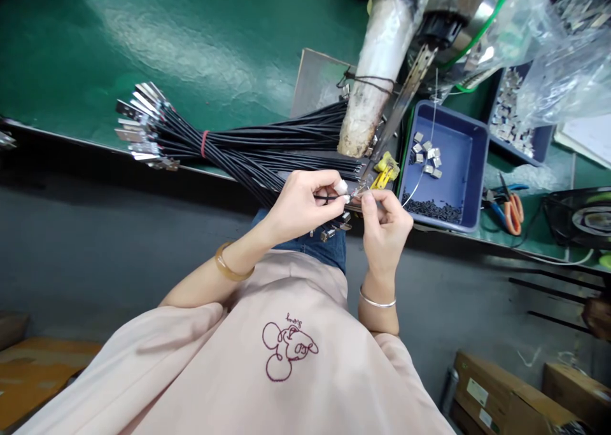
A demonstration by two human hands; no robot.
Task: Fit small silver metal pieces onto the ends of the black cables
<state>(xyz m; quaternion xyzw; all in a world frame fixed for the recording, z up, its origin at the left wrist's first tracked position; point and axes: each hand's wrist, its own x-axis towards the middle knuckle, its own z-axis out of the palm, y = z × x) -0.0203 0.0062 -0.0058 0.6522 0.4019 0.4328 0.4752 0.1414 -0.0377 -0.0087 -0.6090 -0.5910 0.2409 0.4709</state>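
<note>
Pinches the end of a single black cable (pixel 329 197) between thumb and forefinger of the left hand (pixel 303 206), fingers closed tight on it, just off the near edge of the green bench (pixel 143 34) and above the lap. Meets it with the right hand (pixel 384 222), thumb and forefinger closed on a small metal shell (pixel 357 196) right at the cable tip; touching or barely apart, cannot tell. Works close to the big bundle of black cables (pixel 238 149), bound by a red band (pixel 204 144) and lying across the near edge, with metal-capped ends fanned out to the left. Keeps just beside a blue tray (pixel 458 180) at the near edge on the right, with loose shells and dark bits in it, and orange-handled pliers (pixel 512 211) beyond that.

As for the cable: looks light and limp along its length, probably firm only near the end, so best gripped right behind the tip. As for the shell: seems tiny, smooth, easy to drop or bend; calls for a gentle fingertip pinch on its flat sides.
</note>
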